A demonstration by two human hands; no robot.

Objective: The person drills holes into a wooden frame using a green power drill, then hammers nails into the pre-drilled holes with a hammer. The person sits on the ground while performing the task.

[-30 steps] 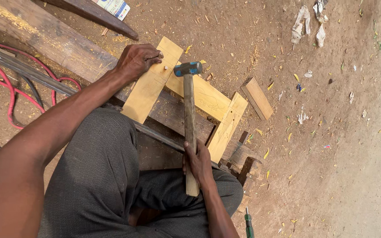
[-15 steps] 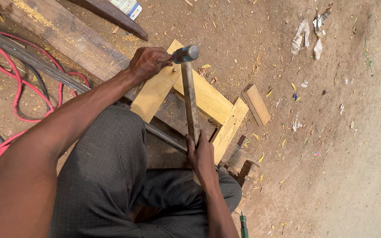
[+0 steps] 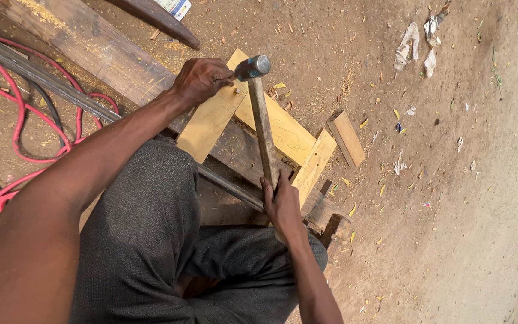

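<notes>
Hammer [image 3: 263, 120] is lying lengthwise away from the person, its wooden handle clamped low in the right hand [image 3: 281, 201], its head hovering just beside the left hand [image 3: 202, 79], whose fingers are pinching together on the pale plank [image 3: 214, 117] ahead.

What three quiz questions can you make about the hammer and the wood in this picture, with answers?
1. True or false: the right hand grips the wooden handle of the hammer.
2. Where does the left hand rest? A) on the red cable B) on a pale wooden slat C) on the crumpled paper
3. Fill in: the red cable lies on the dirt to the ____ of the person's leg in the picture.

Key: 1 true. 2 B, on the pale wooden slat, close by the hammer head. 3 left.
</notes>
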